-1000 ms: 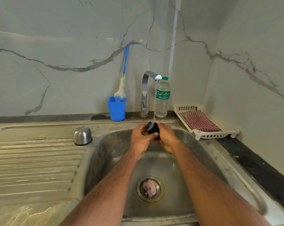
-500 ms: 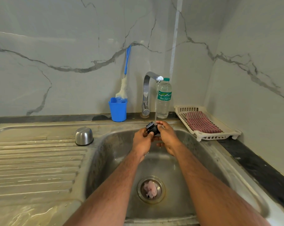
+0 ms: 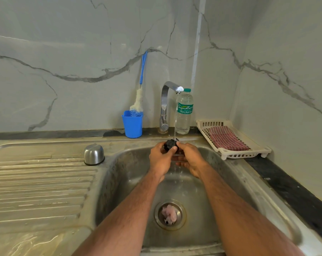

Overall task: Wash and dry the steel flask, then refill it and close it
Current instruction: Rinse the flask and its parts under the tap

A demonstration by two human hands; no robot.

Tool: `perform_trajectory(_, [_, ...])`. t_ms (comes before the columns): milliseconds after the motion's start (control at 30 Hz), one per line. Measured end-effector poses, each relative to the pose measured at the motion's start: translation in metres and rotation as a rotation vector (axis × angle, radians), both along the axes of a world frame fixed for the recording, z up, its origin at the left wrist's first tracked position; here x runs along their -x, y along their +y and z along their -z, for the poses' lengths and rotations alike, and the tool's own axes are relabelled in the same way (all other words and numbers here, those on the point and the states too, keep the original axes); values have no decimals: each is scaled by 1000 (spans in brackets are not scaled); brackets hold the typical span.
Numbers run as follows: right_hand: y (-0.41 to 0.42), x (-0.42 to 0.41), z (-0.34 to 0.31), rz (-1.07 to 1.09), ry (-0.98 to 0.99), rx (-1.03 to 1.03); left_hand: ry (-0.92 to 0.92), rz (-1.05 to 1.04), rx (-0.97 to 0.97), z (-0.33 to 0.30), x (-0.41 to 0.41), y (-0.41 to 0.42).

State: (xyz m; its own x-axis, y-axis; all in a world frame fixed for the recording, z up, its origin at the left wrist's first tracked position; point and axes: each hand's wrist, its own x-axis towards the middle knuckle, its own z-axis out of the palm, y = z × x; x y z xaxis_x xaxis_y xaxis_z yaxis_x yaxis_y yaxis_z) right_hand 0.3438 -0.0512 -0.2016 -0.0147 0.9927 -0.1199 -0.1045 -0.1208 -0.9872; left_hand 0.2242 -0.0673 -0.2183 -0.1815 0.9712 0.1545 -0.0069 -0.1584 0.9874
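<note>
My left hand (image 3: pixel 161 159) and my right hand (image 3: pixel 190 159) together hold a small black flask stopper (image 3: pixel 170 144) over the sink basin (image 3: pixel 130 174). A thin stream of water runs from the tap (image 3: pixel 166 100) onto the stopper and drips down between my hands. The steel cap (image 3: pixel 94 154) of the flask stands upside down on the draining board at the basin's left corner. The flask body is not in view.
A blue cup (image 3: pixel 132 124) holding a blue-handled bottle brush (image 3: pixel 140 85) stands left of the tap. A plastic water bottle (image 3: pixel 184 111) stands right of it. A white rack (image 3: pixel 260 151) with a red checked cloth (image 3: pixel 227 138) sits at the right. Pink scrap lies in the drain (image 3: pixel 169 215).
My hands have shifted the stopper slightly and turned it under the running water. The view has tilted down a little.
</note>
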Motion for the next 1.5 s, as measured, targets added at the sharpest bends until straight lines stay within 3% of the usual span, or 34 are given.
perform_trajectory(100, [3,0,1,44,-14,-13,43,44,-35,-3,3,-1])
perform_trajectory(300, [8,-2,-1,120,-243,-140,457,93,-233,-7,9,-4])
perform_trajectory(367, [7,-2,-2,120,-256,-158,492,119,-258,-6,9,-4])
perform_trajectory(567, [3,-3,-6,65,-143,-244,286,123,-126,-6,4,2])
perform_trajectory(733, [2,-9,6,-57,-126,-301,-68,171,83,-9,8,3])
perform_trajectory(800, [4,-7,7,-46,-209,-313,-180,190,161,-10,10,2])
perform_trajectory(900, [8,4,6,112,-550,-395,-335,191,246,-11,9,1])
perform_trajectory(1067, [5,15,-5,263,-575,-441,-401,198,261,-10,6,5])
perform_trajectory(1233, [9,11,-4,207,-492,-409,-397,174,202,-7,8,7])
perform_trajectory(1367, [7,13,-10,36,-485,-343,-382,152,157,-4,9,10])
perform_trajectory(1500, [6,16,-7,99,-536,-385,-404,156,163,-7,7,8])
